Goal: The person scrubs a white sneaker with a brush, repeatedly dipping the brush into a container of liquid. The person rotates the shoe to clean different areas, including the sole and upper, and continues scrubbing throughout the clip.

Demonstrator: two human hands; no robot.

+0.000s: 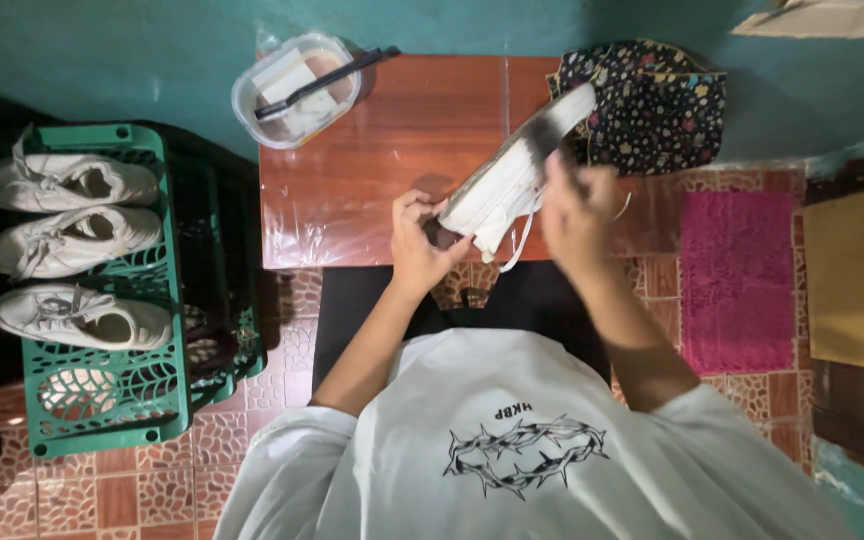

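— Hands first: what are they doing?
— The left hand (pixel 420 238) is pinching one end of a white sneaker (pixel 508 184), holding it tilted above the brown desk (pixel 352 170). The right hand (pixel 574 212) is gripping its side, possibly with a cloth; it's blurred.
— Nearby?
— A clear container (pixel 297 88) is sitting on the desk's far corner, and three white sneakers (pixel 70 243) are lying on a green crate (pixel 157 400).

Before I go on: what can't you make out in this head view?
- Right hand: motion-blurred; whatever it holds against the shoe can't be told.
- Shoe heel: hidden by the left hand.
- Tub contents: blurred by the cloudy plastic under the black brush.
- Crate interior: hidden by three white shoes, dark at the back.
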